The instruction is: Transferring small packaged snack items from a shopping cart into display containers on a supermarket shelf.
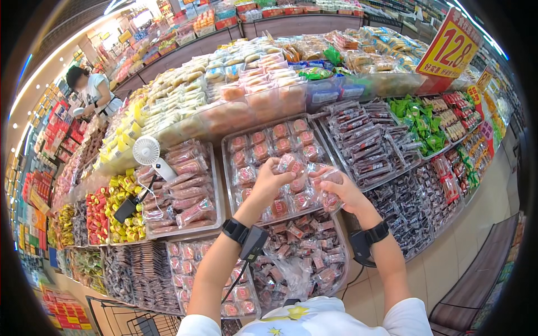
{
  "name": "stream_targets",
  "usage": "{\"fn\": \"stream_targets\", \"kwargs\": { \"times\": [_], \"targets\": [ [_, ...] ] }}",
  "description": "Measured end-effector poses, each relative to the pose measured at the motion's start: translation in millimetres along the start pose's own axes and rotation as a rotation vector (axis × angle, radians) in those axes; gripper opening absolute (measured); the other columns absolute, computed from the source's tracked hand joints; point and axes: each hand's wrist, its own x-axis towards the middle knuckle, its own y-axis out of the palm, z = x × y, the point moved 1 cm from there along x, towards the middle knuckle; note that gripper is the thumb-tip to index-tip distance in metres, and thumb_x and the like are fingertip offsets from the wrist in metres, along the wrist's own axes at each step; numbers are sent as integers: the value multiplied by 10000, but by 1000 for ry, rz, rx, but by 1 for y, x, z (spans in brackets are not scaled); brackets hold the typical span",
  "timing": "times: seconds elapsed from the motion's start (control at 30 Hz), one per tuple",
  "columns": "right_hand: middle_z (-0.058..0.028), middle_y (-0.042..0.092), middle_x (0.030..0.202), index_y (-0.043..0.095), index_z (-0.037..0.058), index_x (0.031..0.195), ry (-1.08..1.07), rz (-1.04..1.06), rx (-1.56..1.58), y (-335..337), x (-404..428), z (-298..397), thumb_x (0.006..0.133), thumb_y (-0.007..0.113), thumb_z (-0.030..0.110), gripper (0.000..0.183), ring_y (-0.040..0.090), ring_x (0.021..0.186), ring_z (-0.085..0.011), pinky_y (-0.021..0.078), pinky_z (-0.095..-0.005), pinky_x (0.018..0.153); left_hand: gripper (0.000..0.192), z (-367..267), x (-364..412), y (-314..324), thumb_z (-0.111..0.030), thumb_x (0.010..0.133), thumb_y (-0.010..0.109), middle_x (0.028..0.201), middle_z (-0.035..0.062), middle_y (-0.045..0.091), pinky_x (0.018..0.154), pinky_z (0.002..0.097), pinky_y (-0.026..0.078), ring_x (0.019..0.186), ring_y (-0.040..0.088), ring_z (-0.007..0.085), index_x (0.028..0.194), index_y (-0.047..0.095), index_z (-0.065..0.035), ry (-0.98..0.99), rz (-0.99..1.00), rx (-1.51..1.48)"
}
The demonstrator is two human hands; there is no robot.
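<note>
My left hand (271, 178) grips a round, clear-wrapped snack (290, 164) over a clear plastic tray (227, 185) of similar round packs set in rows. At the tray's right side, my right hand (342, 191) holds several clear-wrapped round snacks (330, 195); their exact number cannot be told. The two hands are close together but apart. Below this tray lies another tray (346, 269) of small wrapped pieces with a crumpled clear plastic bag (290, 279) on top. Both my wrists wear black straps with small devices.
A white handheld fan (147, 151) and a black power bank (125, 210) with cables lie on snacks at left. Trays of dark wrapped sticks (357, 134) stand at right, behind a clear divider (252, 105). A cart (138, 319) is at lower left; a person (98, 92) stands farther off.
</note>
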Motion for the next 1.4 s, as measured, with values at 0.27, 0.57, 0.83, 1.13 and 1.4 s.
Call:
{"fn": "stream_targets", "kwargs": {
  "times": [0.27, 0.57, 0.83, 1.13, 1.4],
  "targets": [
    [-41, 597, 867, 527, 10, 1035, 13, -154, 91, -16, 24, 7, 774, 615, 132, 301, 572, 695, -98, 481, -245, 596, 486, -3, 34, 25, -103, 704, 658, 1003, 101, 545, 758, 292, 445, 914, 534, 172, 1143, 470, -16, 182, 110, 516],
    [-47, 591, 878, 513, 13, 1073, -88, -284, 171, -25, 51, 22, 780, 608, 114, 324, 578, 721, -112, 495, -268, 633, 316, 25, 95, 17, -147, 692, 614, 938, 156, 555, 755, 401, 410, 865, 502, 324, 983, 573, -32, 762, -27, 1095],
    [-57, 583, 871, 512, 13, 1058, -73, -321, 139, -38, 44, 14, 786, 604, 132, 311, 588, 728, -123, 509, -268, 590, 246, 32, 92, 15, -191, 661, 648, 875, 97, 551, 730, 382, 412, 839, 513, 287, 876, 616, -77, 835, -58, 1086],
    [-48, 582, 855, 537, 17, 999, -35, -378, 152, -33, 45, 11, 790, 606, 158, 262, 586, 682, -125, 523, -296, 533, 306, 35, 79, 28, -269, 658, 658, 869, 61, 547, 745, 402, 299, 848, 515, 233, 920, 593, -126, 726, -56, 1189],
    [-40, 585, 813, 549, 39, 923, -37, -383, 197, -24, 38, 11, 804, 590, 191, 197, 590, 670, -136, 523, -308, 523, 268, 28, 62, 26, -278, 675, 631, 979, 56, 555, 812, 408, 269, 915, 503, 220, 898, 619, -131, 739, -185, 1134]
  ]
}}
